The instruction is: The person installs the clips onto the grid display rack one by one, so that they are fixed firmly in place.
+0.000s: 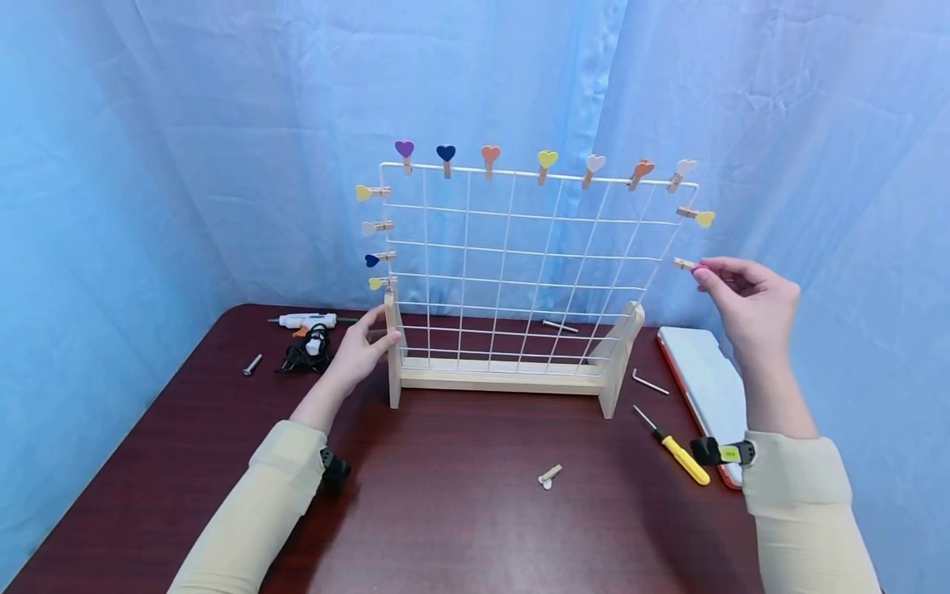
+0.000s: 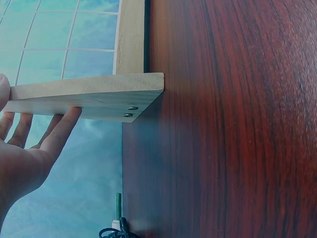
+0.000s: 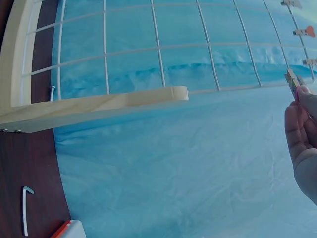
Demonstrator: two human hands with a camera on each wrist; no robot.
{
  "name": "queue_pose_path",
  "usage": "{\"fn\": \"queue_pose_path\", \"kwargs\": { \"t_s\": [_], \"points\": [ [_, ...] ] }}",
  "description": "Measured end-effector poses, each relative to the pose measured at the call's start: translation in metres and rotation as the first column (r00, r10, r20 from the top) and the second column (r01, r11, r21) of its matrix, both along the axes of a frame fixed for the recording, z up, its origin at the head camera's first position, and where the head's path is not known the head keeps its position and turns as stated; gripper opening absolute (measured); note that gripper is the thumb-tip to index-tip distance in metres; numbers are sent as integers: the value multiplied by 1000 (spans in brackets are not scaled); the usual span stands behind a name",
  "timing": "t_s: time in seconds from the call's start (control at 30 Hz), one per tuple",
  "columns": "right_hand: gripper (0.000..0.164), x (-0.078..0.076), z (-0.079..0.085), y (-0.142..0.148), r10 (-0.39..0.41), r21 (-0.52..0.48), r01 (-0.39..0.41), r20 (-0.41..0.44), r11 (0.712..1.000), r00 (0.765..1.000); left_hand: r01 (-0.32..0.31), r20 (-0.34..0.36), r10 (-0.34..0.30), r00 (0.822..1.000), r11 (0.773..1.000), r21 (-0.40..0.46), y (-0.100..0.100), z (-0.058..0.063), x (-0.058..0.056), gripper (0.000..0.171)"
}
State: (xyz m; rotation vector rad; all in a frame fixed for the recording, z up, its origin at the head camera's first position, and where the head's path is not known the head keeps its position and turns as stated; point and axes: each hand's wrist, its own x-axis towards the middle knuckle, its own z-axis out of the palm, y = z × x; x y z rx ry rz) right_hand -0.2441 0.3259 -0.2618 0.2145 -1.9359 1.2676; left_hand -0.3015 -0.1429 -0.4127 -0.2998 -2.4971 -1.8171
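A white wire grid [image 1: 519, 239] stands upright in a wooden stand [image 1: 505, 378], with several heart-topped clothespins along its top and left edges. On its right edge sits a clothespin with a yellow heart [image 1: 703, 218]. My right hand [image 1: 753, 301] pinches a small clothespin [image 1: 684, 264] by its pink heart end, thumb against fingers. The wooden tip of that clothespin points at the grid's right edge, just below the yellow one. My left hand [image 1: 362, 353] holds the stand's left side panel [image 2: 94, 96], thumb at its front edge and fingers against its outer face.
Another clothespin [image 1: 550, 475] lies on the dark table in front of the stand. To the right are a yellow screwdriver [image 1: 684, 459], a hex key [image 1: 651, 382] and a white case [image 1: 701, 379]. A glue gun [image 1: 308, 321], black cord [image 1: 304, 356] and bolt [image 1: 253, 364] lie left.
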Motion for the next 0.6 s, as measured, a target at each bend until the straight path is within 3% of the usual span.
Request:
{"fn": "queue_pose_path", "kwargs": {
  "t_s": [0.17, 0.3, 0.6],
  "points": [
    [21, -10, 8, 4, -51, 34, 51, -24, 998, 998, 4, 1, -4, 1000, 1000, 9, 0, 0, 0, 62],
    [21, -16, 11, 5, -97, 68, 96, 20, 993, 995, -2, 0, 2, 1000, 1000, 5, 0, 1, 1, 59],
    [23, -26, 12, 2, -99, 131, 88, 79, 987, 992, -5, -11, 5, 1000, 1000, -7, 1, 2, 2, 58]
  ]
}}
